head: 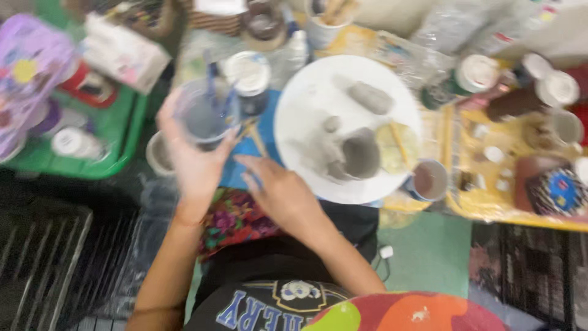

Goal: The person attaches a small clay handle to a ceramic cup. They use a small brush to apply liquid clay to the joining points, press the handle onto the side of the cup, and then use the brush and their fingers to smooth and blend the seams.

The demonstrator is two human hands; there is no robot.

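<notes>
Your left hand [193, 162] grips a clear cup [205, 113] holding brushes; your right hand [278, 193] rests beside a white plate [306, 98] bearing grey clay [360, 154].

Beyond our fingers [236, 138] we see a white plate [306, 104] bearing grey clay [360, 154]; left, a green tray [119, 132]; beneath, flowered red-and-green cloth [236, 220].

Packaging on our craft table, all pretty blurry

We've got a white paper packet [125, 52] top left and crinkly clear plastic bags [453, 24] top right.
</notes>
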